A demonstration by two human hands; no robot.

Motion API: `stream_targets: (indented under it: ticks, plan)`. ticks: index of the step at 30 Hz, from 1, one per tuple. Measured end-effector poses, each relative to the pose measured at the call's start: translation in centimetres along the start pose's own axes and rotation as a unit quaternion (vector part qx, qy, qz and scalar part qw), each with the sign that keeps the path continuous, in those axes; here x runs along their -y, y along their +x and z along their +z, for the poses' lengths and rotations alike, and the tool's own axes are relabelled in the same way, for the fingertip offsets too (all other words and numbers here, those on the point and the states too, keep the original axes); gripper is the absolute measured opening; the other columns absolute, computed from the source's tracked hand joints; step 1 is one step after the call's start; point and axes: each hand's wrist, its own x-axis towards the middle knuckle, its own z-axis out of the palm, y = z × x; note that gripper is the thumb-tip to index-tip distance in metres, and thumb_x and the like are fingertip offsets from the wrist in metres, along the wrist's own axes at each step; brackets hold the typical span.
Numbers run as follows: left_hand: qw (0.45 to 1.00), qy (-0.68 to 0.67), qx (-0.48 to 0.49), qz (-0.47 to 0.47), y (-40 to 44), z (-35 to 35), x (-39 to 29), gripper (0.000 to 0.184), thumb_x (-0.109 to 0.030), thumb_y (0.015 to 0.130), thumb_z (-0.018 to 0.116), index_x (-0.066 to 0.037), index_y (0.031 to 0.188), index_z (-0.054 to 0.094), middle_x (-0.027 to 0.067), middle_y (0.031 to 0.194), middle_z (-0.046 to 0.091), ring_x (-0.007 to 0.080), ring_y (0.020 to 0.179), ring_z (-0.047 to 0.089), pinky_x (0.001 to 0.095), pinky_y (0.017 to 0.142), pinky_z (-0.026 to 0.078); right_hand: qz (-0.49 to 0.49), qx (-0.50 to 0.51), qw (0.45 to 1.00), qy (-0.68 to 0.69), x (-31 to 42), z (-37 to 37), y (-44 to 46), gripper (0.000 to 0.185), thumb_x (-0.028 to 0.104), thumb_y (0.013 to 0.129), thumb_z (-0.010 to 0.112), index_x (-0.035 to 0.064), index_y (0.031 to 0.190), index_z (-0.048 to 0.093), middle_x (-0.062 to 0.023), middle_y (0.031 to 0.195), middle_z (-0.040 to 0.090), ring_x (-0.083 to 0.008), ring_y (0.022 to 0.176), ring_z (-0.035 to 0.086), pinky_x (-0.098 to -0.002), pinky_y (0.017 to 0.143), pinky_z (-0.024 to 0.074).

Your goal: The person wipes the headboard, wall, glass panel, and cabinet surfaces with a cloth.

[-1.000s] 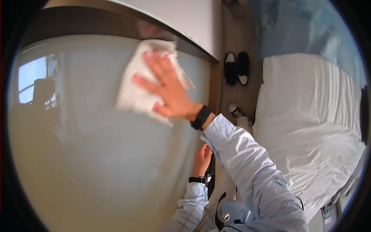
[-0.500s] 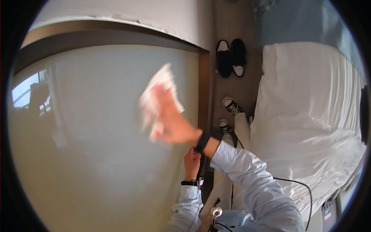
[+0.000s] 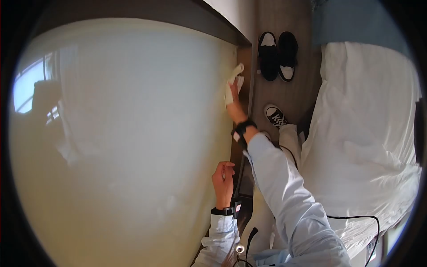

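Observation:
My right hand (image 3: 235, 102) is closed on a white cloth (image 3: 239, 70), bunched up against the right edge of the glossy pale panel (image 3: 133, 124), where it meets the brown frame (image 3: 244, 58). A black band (image 3: 243, 130) circles the right wrist. Lower down, my left hand (image 3: 223, 180) is held over the panel near the same edge, its fingers curled in and nothing visible in them. Whether the left hand touches the panel I cannot tell.
Right of the panel, a pair of black and white shoes (image 3: 268, 58) stands on the wooden floor (image 3: 302, 26). My own sneaker (image 3: 275, 115) is below them. A bed with a white sheet (image 3: 356, 133) and a blue cover (image 3: 360, 22) lies at the right. A black cable (image 3: 356, 217) hangs beside my arm.
My right hand has moved with the cloth from the middle of the panel to its right edge. The cloth is now bunched rather than spread. The view has shifted slightly.

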Motion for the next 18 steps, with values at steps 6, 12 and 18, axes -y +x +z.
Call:
stream_targets:
  ticks: [6, 12, 18]
  plan:
    - [0.999, -0.004, 0.02, 0.025, -2.0, -1.1, 2.9, 0.015, -0.006, 0.093, 0.046, 0.0, 0.095, 0.059, 0.0041, 0.079, 0.06, 0.0124, 0.073, 0.056, 0.026, 0.069, 0.044, -0.089, 0.168, 0.973, -0.13, 14.6, 3.4, -11.3, 0.066, 0.028, 0.093, 0.048, -0.0035, 0.144, 0.02, -0.0251, 0.154, -0.003, -0.0457, 0.141, -0.007, -0.0546, 0.113, -0.0015]
    - [0.987, -0.006, -0.083, 0.135, -3.8, -2.0, 4.5, 0.021, -0.004, 0.092, 0.047, 0.006, 0.108, 0.056, 0.0096, 0.094, 0.06, 0.0212, 0.089, 0.057, 0.0327, 0.08, 0.045, -0.394, 0.302, 0.851, -0.174, 25.8, 6.1, -9.9, 0.044, 0.048, 0.095, 0.041, 0.0308, 0.135, 0.05, -0.0122, 0.156, 0.015, -0.0405, 0.143, 0.005, -0.0609, 0.112, 0.0021]
    - [0.993, -0.047, -0.053, 0.096, -3.1, -1.6, 4.9, 0.011, -0.006, 0.095, 0.048, -0.001, 0.085, 0.053, 0.0055, 0.074, 0.058, 0.013, 0.071, 0.055, 0.0259, 0.067, 0.044, -0.303, 0.081, 0.94, -0.135, 14.8, 4.1, -4.3, 0.054, 0.045, 0.099, 0.031, 0.0144, 0.143, 0.038, -0.0163, 0.155, 0.014, -0.0383, 0.143, 0.01, -0.05, 0.115, 0.0028]
